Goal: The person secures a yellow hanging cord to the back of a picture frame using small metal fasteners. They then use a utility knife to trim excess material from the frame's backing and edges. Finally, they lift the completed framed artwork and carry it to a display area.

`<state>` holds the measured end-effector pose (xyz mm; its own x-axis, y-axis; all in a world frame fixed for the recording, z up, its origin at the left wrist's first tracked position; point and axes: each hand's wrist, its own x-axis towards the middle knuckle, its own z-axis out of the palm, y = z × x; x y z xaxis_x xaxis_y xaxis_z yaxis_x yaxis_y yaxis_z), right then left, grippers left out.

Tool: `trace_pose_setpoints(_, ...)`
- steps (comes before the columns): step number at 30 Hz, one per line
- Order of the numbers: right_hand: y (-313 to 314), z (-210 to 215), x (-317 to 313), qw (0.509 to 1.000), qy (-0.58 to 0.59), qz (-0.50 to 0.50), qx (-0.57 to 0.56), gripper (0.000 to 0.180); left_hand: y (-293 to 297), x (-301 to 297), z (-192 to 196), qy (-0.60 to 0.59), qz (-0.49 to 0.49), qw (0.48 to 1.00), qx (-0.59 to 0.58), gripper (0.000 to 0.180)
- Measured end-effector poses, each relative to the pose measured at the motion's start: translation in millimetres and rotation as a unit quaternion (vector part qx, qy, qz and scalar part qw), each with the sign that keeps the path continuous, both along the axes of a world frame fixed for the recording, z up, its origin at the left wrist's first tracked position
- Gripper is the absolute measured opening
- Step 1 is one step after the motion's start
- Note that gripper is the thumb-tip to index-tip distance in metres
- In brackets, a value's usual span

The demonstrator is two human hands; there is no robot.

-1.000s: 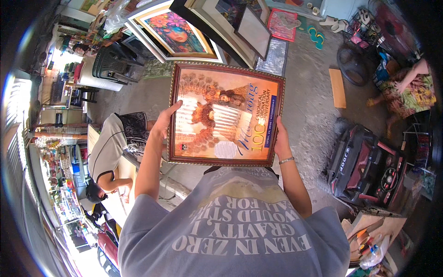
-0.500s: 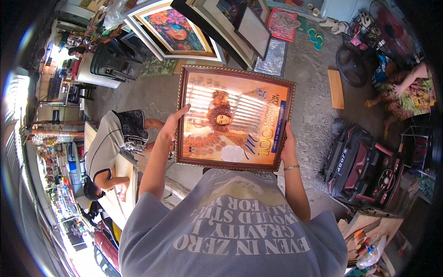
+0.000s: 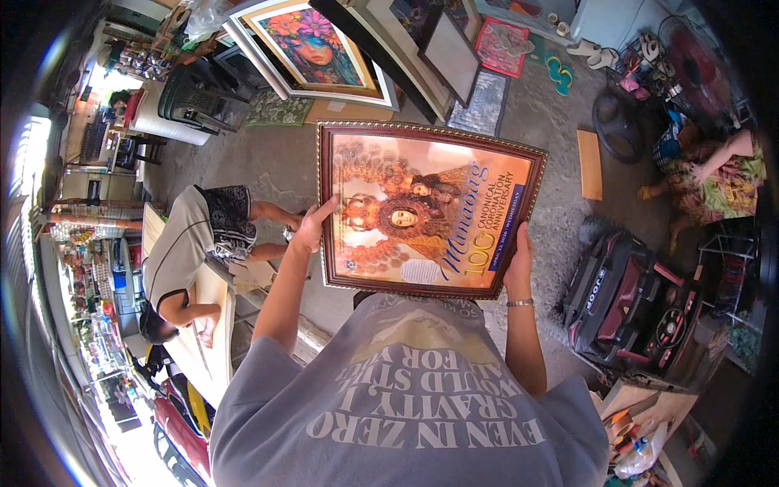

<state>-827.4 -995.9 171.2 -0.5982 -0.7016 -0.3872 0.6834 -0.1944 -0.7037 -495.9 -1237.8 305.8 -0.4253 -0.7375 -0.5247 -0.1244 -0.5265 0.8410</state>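
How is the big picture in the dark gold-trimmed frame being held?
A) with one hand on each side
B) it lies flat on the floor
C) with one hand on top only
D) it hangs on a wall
A: the left hand grips the left edge of the dark, gold-trimmed framed picture, and the right hand grips its right edge.

A grey concrete floor (image 3: 276, 166) spreads below; framed paintings (image 3: 312, 49) lean at twelve o'clock, a red toy car (image 3: 629, 304) sits at four, daylight glares at nine.
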Motion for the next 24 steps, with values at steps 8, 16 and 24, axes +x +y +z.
trace_pose_setpoints(8,1.7,7.6,-3.8,1.0,0.025,0.004,-0.004,0.047,3.5,1.9,-3.3,0.016,0.016,1.0,0.007,0.069)
trace_pose_setpoints(16,-1.9,17.7,-7.1,0.999,0.014,0.011,0.045,0.056,15.6,-27.4,36.2,-0.001,0.004,0.997,0.071,0.068)
trace_pose_setpoints(24,11.5,16.5,-18.5,0.997,-0.027,0.032,0.065,0.055,15.2,-55.9,36.1,-0.015,0.0,0.995,0.103,0.066)
